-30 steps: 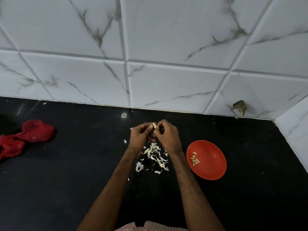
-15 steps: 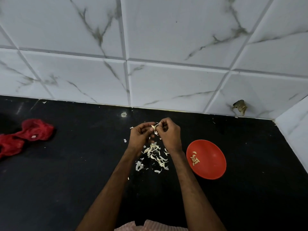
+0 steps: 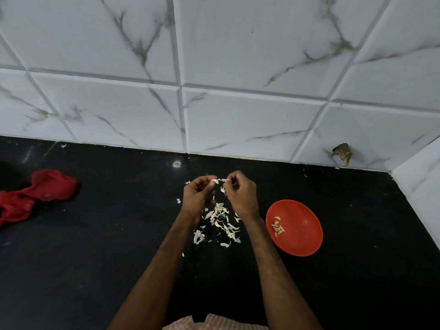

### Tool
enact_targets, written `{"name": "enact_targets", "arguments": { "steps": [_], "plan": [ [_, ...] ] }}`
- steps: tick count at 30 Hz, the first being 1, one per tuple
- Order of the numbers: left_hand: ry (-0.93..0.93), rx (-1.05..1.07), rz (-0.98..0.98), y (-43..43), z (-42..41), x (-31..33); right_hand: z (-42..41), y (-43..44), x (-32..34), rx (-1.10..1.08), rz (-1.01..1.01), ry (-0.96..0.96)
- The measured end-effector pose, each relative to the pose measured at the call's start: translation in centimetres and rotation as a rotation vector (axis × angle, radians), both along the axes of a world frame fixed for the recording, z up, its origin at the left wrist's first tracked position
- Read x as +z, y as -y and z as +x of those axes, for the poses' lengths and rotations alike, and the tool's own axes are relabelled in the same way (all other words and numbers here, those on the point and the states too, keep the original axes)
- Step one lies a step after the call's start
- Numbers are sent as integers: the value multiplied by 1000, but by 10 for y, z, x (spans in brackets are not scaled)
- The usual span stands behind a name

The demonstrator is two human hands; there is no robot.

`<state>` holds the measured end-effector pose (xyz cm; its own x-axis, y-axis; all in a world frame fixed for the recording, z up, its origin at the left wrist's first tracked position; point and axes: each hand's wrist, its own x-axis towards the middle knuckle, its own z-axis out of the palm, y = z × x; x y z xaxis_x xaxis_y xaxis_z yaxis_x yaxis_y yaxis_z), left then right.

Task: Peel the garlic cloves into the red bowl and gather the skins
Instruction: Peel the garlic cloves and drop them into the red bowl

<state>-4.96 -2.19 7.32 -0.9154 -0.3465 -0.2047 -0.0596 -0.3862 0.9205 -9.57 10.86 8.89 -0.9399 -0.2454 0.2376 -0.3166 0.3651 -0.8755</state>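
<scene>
Since a moment ago the hands have drawn slightly apart, baring the pale garlic clove pinched in the fingertips of the left hand. The right hand pinches a strip of skin coming off it. Both work above the heap of skins on the black counter, probably so scraps fall in one place for gathering. The red bowl, holding peeled cloves, sits near the right wrist for an easy drop.
</scene>
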Motion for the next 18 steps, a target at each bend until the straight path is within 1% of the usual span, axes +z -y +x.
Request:
{"name": "enact_targets", "arguments": {
  "steps": [7,13,15,18],
  "plan": [
    [-3,29,-7,4,-1,-6,2,-2,-7,-22,-17,0],
    [-4,31,-85,5,-1,-6,0,-2,-12,-79,19,-13],
    [-12,18,-116,4,-1,-5,-1,0,-11,-51,34,-37],
    [-28,5,-165,2,-1,-3,-3,2,-9,52,6,-45]
  ]
}}
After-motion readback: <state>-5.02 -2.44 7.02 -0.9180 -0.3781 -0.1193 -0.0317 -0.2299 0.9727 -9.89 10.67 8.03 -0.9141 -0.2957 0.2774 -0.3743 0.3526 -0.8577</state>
